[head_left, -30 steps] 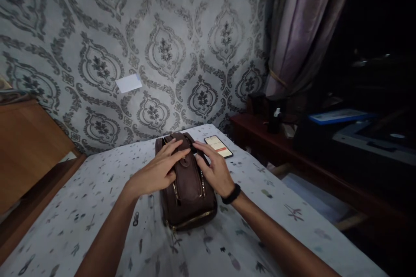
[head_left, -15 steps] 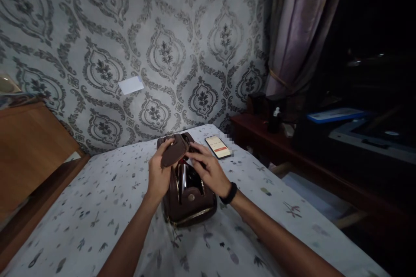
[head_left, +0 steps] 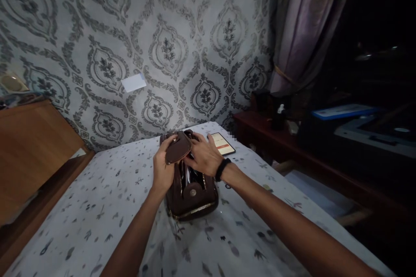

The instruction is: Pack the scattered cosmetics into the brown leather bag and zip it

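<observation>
A dark brown bag (head_left: 203, 197) with gold zippers lies on the patterned sheet, its front compartment unzipped. Shiny dark contents (head_left: 188, 177), which I cannot identify, show in the opening. My left hand (head_left: 162, 164) is closed on the bag's rounded flap (head_left: 178, 150), holding it raised, thumb near its snap button. From the right, my right hand (head_left: 206, 156) reaches into the opening beside the flap. Its fingertips are hidden there, so whether they grip anything is unclear. A round snap tab (head_left: 192, 192) sits at the near end of the opening.
Beyond my right hand lies a lit phone (head_left: 224, 143) on the bed sheet (head_left: 113, 199). Wooden furniture (head_left: 32, 147) stands at the left, and a dark red table (head_left: 247, 127) runs along the right. The patterned wall (head_left: 169, 95) rises behind the bed.
My right hand has moved deeper into the bag's opening, and its fingertips are now hidden. My left hand still holds the flap. The view has shifted slightly.
</observation>
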The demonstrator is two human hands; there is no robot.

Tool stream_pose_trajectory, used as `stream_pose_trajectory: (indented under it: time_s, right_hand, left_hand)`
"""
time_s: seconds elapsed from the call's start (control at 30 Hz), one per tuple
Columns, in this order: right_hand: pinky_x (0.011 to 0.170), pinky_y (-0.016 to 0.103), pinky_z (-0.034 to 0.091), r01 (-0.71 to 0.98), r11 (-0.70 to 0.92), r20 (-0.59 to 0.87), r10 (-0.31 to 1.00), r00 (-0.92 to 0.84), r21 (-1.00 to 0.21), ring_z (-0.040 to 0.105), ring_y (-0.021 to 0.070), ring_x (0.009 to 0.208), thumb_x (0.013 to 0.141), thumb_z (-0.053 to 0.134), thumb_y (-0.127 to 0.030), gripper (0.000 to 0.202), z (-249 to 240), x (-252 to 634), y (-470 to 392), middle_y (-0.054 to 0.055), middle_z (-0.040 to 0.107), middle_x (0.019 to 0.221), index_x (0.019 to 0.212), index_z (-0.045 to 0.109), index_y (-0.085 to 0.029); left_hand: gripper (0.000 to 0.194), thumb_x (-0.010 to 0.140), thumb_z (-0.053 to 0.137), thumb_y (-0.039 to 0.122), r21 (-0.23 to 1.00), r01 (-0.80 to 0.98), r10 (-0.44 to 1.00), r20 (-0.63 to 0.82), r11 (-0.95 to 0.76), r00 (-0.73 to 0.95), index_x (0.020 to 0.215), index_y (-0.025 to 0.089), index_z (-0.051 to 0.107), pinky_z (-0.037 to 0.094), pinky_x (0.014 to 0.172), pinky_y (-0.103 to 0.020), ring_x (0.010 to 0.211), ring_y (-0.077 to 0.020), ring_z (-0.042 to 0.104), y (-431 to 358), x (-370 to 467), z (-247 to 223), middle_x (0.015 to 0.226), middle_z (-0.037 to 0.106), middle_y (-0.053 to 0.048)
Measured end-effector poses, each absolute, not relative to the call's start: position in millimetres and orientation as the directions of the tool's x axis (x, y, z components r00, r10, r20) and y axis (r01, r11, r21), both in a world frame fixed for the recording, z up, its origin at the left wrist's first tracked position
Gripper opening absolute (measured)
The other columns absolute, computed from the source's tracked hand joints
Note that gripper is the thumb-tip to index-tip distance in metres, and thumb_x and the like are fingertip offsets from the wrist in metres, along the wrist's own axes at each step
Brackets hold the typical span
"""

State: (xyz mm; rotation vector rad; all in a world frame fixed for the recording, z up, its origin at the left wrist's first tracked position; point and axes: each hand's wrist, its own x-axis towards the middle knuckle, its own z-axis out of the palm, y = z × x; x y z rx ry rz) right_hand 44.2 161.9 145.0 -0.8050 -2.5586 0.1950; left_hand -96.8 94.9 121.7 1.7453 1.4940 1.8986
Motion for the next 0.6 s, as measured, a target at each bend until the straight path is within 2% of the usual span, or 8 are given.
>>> stream_pose_trajectory:
  time_s: [0.07,0.17,0.27,0.33,0.43,0.6]
  right_hand:
    - [0.105,0.074,0.020,0.512,0.814,0.337,0.580,-0.742,-0.274,0.034,0.0417,0.139,0.089,0.061,-0.034,0.036,150,40,166,0.017,0.066,0.126,0.121,0.061,-0.017]
    - [0.104,0.066,0.030,0.444,0.789,0.410,0.605,-0.683,-0.424,0.043,0.0389,0.132,0.081,0.068,-0.030,0.038,145,38,177,0.013,0.068,0.121,0.117,0.062,-0.019]
    - [0.092,0.044,0.046,0.175,0.748,0.547,0.604,-0.580,-0.640,0.062,0.0270,0.102,0.077,0.070,-0.025,0.031,136,42,187,0.006,0.071,0.096,0.107,0.064,-0.018]
    - [0.083,0.036,0.050,-0.046,0.708,0.608,0.569,-0.554,-0.705,0.064,0.0213,0.086,0.079,0.069,-0.027,0.026,131,45,188,0.003,0.069,0.085,0.103,0.065,-0.017]
    - [0.082,0.033,0.051,-0.207,0.672,0.650,0.517,-0.556,-0.711,0.067,0.0207,0.086,0.082,0.067,-0.032,0.024,129,48,183,0.003,0.071,0.088,0.102,0.065,-0.019]
    - [0.082,0.035,0.052,-0.126,0.783,0.697,0.453,-0.556,-0.609,0.067,0.0226,0.091,0.092,0.055,-0.033,0.019,124,45,175,0.006,0.072,0.098,0.102,0.065,-0.020]
  left_hand:
    - [0.035,0.086,0.062,0.031,0.740,0.464,0.686,0.653,-0.486,-0.321,0.119,0.019,0.065,0.044,0.107,-0.038,0.117,-0.0247,0.062,95,-95,122,0.126,0.066,-0.010]
    - [0.034,0.086,0.062,0.031,0.738,0.460,0.678,0.658,-0.494,-0.328,0.118,0.018,0.064,0.043,0.108,-0.038,0.118,-0.0247,0.061,94,-93,124,0.126,0.066,-0.011]
    - [0.033,0.088,0.060,0.031,0.725,0.480,0.664,0.670,-0.493,-0.331,0.118,0.018,0.064,0.043,0.108,-0.038,0.118,-0.0245,0.061,93,-90,125,0.124,0.067,-0.011]
    - [0.033,0.089,0.059,0.031,0.721,0.485,0.656,0.676,-0.496,-0.335,0.119,0.018,0.063,0.043,0.106,-0.038,0.117,-0.0240,0.061,93,-89,124,0.124,0.067,-0.011]
    - [0.033,0.089,0.058,0.033,0.714,0.484,0.649,0.685,-0.506,-0.332,0.119,0.019,0.063,0.044,0.106,-0.037,0.117,-0.0233,0.061,94,-89,124,0.124,0.067,-0.009]
    - [0.034,0.087,0.059,0.031,0.699,0.533,0.660,0.686,-0.477,-0.308,0.118,0.019,0.064,0.042,0.108,-0.039,0.118,-0.0247,0.060,95,-90,124,0.125,0.067,-0.010]
